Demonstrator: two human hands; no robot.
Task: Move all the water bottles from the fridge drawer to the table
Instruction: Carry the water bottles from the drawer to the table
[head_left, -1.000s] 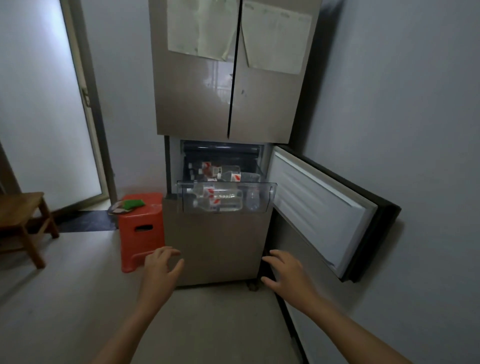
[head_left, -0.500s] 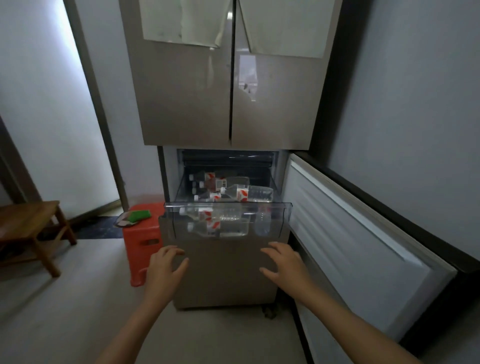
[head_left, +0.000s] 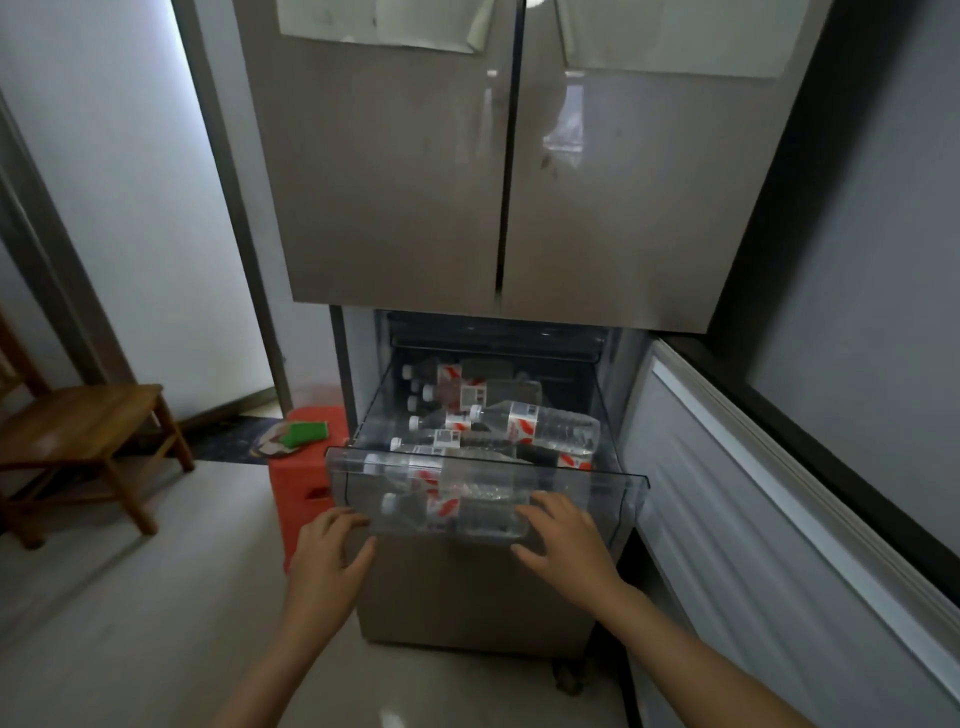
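Observation:
A clear plastic fridge drawer (head_left: 618, 491) is pulled out of the brown fridge (head_left: 405, 208). Several clear water bottles with red-and-white labels lie on their sides in it; one bottle (head_left: 540, 427) rests on top at the right, others are stacked behind and below it. My left hand (head_left: 327, 564) hovers in front of the drawer's lower left corner, fingers apart, holding nothing. My right hand (head_left: 569, 545) is spread in front of the drawer's front panel at the right, also holding nothing. No table is in view.
The fridge compartment door (head_left: 769, 519) stands swung open to the right, close to my right arm. An orange plastic stool (head_left: 301, 483) with a green item on it stands left of the fridge. A wooden stool (head_left: 78, 436) stands further left near a doorway.
I have come closer to the fridge and the drawer now fills more of the view. Both hands have risen from below the drawer up to its front panel.

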